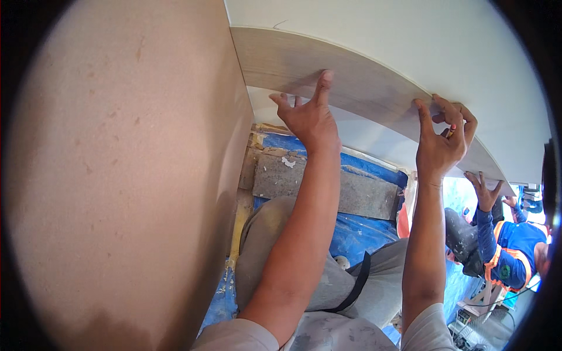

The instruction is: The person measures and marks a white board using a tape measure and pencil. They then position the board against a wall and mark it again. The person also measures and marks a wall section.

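Note:
A long wooden board (369, 82) with a curved edge runs under a white panel (410, 35), its left end against a tall tan panel (117, 164). My left hand (310, 120) is spread at the board's lower edge, one raised digit pressed on its face and the others bent near the edge. My right hand (439, 140) reaches the board's outer edge farther right with bent fingers, holding a small yellow-and-red stick, apparently a pencil (452, 130), between them.
At right, a co-worker (512, 251) in blue and an orange harness or vest has a hand (486, 190) on the board's far end. Below are blue sheeting (357, 231), a grey plank (281, 181), my bent legs, and a fan (486, 322) with cables.

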`<state>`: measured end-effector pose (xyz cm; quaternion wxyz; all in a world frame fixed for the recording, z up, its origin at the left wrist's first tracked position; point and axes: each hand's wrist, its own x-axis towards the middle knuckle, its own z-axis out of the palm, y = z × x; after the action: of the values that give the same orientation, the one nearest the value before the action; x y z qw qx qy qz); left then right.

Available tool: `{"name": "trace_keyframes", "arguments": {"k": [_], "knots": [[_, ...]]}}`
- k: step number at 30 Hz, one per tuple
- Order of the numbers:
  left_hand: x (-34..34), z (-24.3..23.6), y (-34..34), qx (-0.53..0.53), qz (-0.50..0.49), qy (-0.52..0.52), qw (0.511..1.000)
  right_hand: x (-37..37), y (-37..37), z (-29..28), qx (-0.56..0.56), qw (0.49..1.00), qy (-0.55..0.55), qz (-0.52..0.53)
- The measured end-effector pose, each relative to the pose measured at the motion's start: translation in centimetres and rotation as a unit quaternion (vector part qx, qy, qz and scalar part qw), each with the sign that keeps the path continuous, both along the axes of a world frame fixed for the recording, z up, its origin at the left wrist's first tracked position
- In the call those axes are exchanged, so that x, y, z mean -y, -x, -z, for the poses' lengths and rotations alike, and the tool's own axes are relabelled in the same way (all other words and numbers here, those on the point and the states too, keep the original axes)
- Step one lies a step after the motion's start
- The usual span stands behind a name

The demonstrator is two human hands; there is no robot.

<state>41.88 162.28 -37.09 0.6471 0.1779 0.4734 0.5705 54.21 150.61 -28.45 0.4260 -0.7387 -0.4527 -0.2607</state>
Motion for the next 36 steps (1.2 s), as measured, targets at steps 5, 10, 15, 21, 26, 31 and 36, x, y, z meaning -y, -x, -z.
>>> {"name": "trace_keyframes", "arguments": {"k": [5, 10, 15, 21, 26, 31, 36], "knots": [[-0.1, -0.4, 0.1, -0.001, 0.005, 0.006, 1.0, 0.0, -0.5, 0.0, 0.002, 1.0, 0.002, -0.009], [-0.5, -0.1, 0.5, 0.04, 0.007, -0.033, 0.999, 0.0, -0.7, 0.1, -0.004, 1.0, -0.004, -0.013], [-0.7, 0.1, 0.5, 0.042, 0.005, -0.055, 0.998, 0.1, -0.7, -0.1, -0.007, 1.0, -0.007, -0.018], [-0.6, 0.1, 0.6, 0.021, 0.028, -0.011, 0.999, 0.1, -0.7, -0.3, -0.017, 1.0, 0.005, -0.003], [-0.6, 0.1, 0.5, 0.011, 0.025, -0.007, 1.0, 0.0, -0.6, -0.6, -0.02, 1.0, -0.003, -0.016], [-0.7, 0.1, 0.8, 0.034, 0.029, -0.037, 0.998, 0.0, -0.5, -1.1, -0.029, 0.999, -0.004, -0.028], [-0.6, -0.1, 0.7, 0.019, 0.024, 0.002, 1.0, 0.1, -0.4, -1.5, -0.031, 0.999, 0.019, -0.005]]}}
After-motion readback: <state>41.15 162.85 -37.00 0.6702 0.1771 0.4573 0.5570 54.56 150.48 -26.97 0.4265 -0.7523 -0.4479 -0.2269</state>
